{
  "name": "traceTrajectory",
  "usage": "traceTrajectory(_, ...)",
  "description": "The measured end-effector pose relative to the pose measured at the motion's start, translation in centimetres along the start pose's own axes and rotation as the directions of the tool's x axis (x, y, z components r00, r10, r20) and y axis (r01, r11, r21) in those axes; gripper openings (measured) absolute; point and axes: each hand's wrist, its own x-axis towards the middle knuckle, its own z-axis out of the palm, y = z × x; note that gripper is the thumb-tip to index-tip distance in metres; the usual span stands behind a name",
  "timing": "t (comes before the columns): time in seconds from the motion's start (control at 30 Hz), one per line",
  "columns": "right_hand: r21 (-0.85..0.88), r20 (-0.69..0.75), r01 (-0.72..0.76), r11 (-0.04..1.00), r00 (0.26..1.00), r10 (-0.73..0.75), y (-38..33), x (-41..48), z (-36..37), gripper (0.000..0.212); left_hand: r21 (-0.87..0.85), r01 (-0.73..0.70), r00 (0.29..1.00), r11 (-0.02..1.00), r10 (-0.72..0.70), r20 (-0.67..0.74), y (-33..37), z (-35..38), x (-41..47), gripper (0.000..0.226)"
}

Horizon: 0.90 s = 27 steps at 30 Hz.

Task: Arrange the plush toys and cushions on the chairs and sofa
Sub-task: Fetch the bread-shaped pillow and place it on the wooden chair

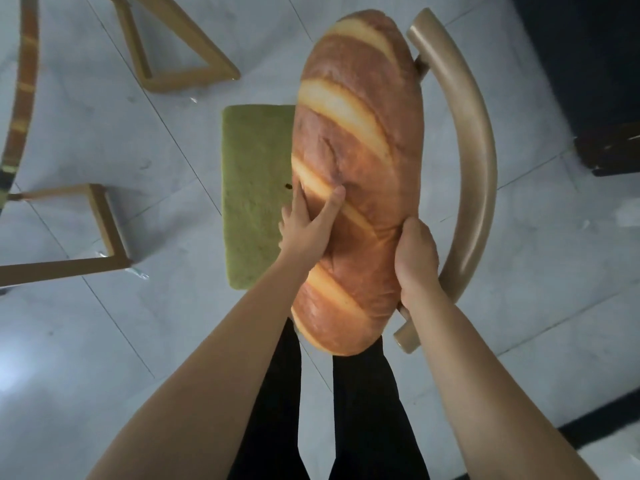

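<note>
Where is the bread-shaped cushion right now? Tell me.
Centre of the head view: the bread-shaped cushion is held over the green seat pad, curved backrest to its right, left hand pressing its face, right hand gripping its right edge.

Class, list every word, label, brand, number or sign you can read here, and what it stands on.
None: no readable text shows on the bread-shaped cushion, the green seat pad, the chair back or the floor.
</note>
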Motion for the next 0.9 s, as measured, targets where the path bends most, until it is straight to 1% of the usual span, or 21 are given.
traceTrajectory(0.07, -0.055, -0.051, 0.035, 0.998, 0.998, -0.038, -0.2, 0.4, 0.5, 0.053, 0.191, 0.026, 0.998, 0.981, -0.035, 0.045, 0.3, 0.7, 0.7, 0.101)
traceTrajectory(0.1, -0.081, -0.056, 0.065, 0.995, 0.996, -0.069, -0.3, 0.5, 0.9, 0.053, 0.245, 0.034, 0.998, 0.969, -0.048, 0.052, 0.4, 0.8, 1.0, 0.103)
traceTrajectory(0.13, -0.093, -0.058, 0.087, 0.992, 0.994, -0.092, -0.3, 0.6, 1.2, 0.052, 0.256, 0.038, 0.996, 0.966, -0.056, 0.065, 0.4, 0.7, 1.3, 0.105)
traceTrajectory(0.2, -0.088, -0.060, 0.068, 0.994, 0.996, -0.073, -0.7, 1.1, 1.5, 0.052, 0.176, 0.032, 0.991, 0.984, -0.055, 0.123, -0.1, -0.2, 1.6, 0.114)
traceTrajectory(0.27, -0.081, -0.079, 0.068, 0.994, 0.994, -0.075, -1.3, 1.4, 1.3, 0.054, 0.155, -0.031, 0.983, 0.987, 0.001, 0.186, -1.4, -1.4, 1.1, 0.130)
traceTrajectory(0.3, -0.094, -0.111, 0.124, 0.988, 0.985, -0.134, -1.7, 1.3, 1.1, 0.056, 0.189, -0.067, 0.977, 0.980, 0.027, 0.211, -2.3, -1.8, 0.5, 0.138)
traceTrajectory(0.33, -0.130, -0.160, 0.225, 0.966, 0.956, -0.244, -2.3, 0.9, 1.0, 0.058, 0.226, -0.080, 0.972, 0.971, 0.026, 0.233, -3.3, -2.1, 0.0, 0.146)
traceTrajectory(0.37, -0.194, -0.203, 0.359, 0.913, 0.896, -0.395, -2.9, 0.4, 0.9, 0.059, 0.249, -0.068, 0.968, 0.966, 0.003, 0.252, -4.3, -2.3, -0.3, 0.152)
traceTrajectory(0.4, -0.275, -0.215, 0.501, 0.821, 0.800, -0.560, -3.6, -0.1, 1.1, 0.059, 0.257, -0.047, 0.963, 0.965, -0.025, 0.267, -5.1, -2.2, -0.6, 0.159)
traceTrajectory(0.43, -0.367, -0.177, 0.622, 0.692, 0.683, -0.708, -4.4, -0.3, 1.5, 0.059, 0.261, -0.026, 0.963, 0.965, -0.046, 0.267, -5.7, -2.0, -0.7, 0.163)
traceTrajectory(0.47, -0.474, -0.090, 0.697, 0.538, 0.569, -0.817, -5.4, -0.4, 2.1, 0.058, 0.269, -0.018, 0.967, 0.963, -0.052, 0.251, -5.9, -1.7, -0.9, 0.166)
traceTrajectory(0.5, -0.597, 0.026, 0.714, 0.367, 0.474, -0.880, -6.6, -0.3, 2.8, 0.058, 0.282, -0.014, 0.975, 0.959, -0.049, 0.216, -6.0, -1.1, -1.0, 0.166)
traceTrajectory(0.53, -0.716, 0.156, 0.673, 0.188, 0.417, -0.896, -7.7, 0.1, 3.7, 0.063, 0.294, -0.011, 0.985, 0.956, -0.041, 0.168, -6.0, -0.5, -1.1, 0.165)
traceTrajectory(0.57, -0.803, 0.277, 0.596, 0.022, 0.405, -0.872, -8.7, 0.9, 4.8, 0.072, 0.303, -0.008, 0.992, 0.953, -0.030, 0.119, -6.1, 0.2, -1.2, 0.165)
traceTrajectory(0.6, -0.843, 0.374, 0.525, -0.115, 0.420, -0.827, -9.4, 1.8, 5.9, 0.083, 0.308, -0.004, 0.997, 0.951, -0.022, 0.079, -6.3, 0.9, -1.1, 0.164)
traceTrajectory(0.63, -0.853, 0.443, 0.475, -0.216, 0.440, -0.781, -10.0, 2.9, 6.9, 0.092, 0.312, 0.003, 0.998, 0.950, -0.020, 0.053, -6.5, 1.5, -1.0, 0.163)
traceTrajectory(0.67, -0.853, 0.482, 0.441, -0.279, 0.459, -0.747, -10.3, 3.9, 7.8, 0.099, 0.313, 0.017, 0.999, 0.950, -0.031, 0.040, -6.7, 1.8, -0.9, 0.163)
traceTrajectory(0.73, -0.862, 0.494, 0.390, -0.323, 0.503, -0.710, -10.7, 5.4, 8.9, 0.102, 0.301, 0.060, 0.997, 0.952, -0.075, 0.037, -6.9, 1.7, -0.2, 0.161)
traceTrajectory(0.8, -0.880, 0.469, 0.353, -0.317, 0.546, -0.694, -10.8, 5.6, 9.9, 0.098, 0.299, 0.084, 0.993, 0.950, -0.105, 0.052, -6.9, 1.4, 0.3, 0.159)
traceTrajectory(0.87, -0.889, 0.453, 0.337, -0.310, 0.546, -0.705, -10.6, 4.7, 11.1, 0.091, 0.316, 0.098, 0.989, 0.944, -0.126, 0.070, -6.9, 1.2, 0.4, 0.160)
traceTrajectory(0.9, -0.880, 0.473, 0.330, -0.343, 0.537, -0.699, -10.4, 4.2, 11.7, 0.088, 0.327, 0.104, 0.988, 0.939, -0.136, 0.076, -7.0, 1.2, 0.3, 0.161)
